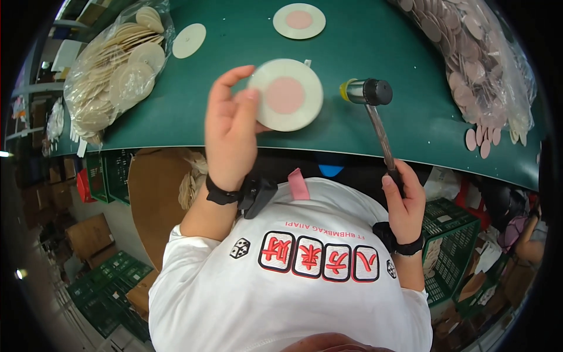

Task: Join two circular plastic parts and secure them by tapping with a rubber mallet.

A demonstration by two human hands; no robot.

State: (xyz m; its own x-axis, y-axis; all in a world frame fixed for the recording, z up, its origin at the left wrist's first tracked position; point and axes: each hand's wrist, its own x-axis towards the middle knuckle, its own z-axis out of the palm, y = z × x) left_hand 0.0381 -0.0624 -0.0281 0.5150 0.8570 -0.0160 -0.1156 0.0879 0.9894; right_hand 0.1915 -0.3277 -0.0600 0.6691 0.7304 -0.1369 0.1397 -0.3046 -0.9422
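Note:
In my left hand (pixel 234 120) is a white disc (pixel 305 108) with a smaller pink circle at its centre, pinched by its left edge above the green table. My right hand (pixel 404 196) is closed round the handle of a mallet (pixel 378 129). Its metal head has a black face on the right and a yellow face on the left, and lies over the table to the right of the disc. A second white disc (pixel 281 22) with a pink centre lies farther back. A plain cream disc (pixel 189 41) rests at the back left.
On the left stands a clear bag of cream discs (pixel 120 76). A bag of pink discs (pixel 469 56) lies at the right, several loose pink discs (pixel 484 138) by its mouth. Below the table are green crates (pixel 448 252) and a cardboard box (pixel 153 202).

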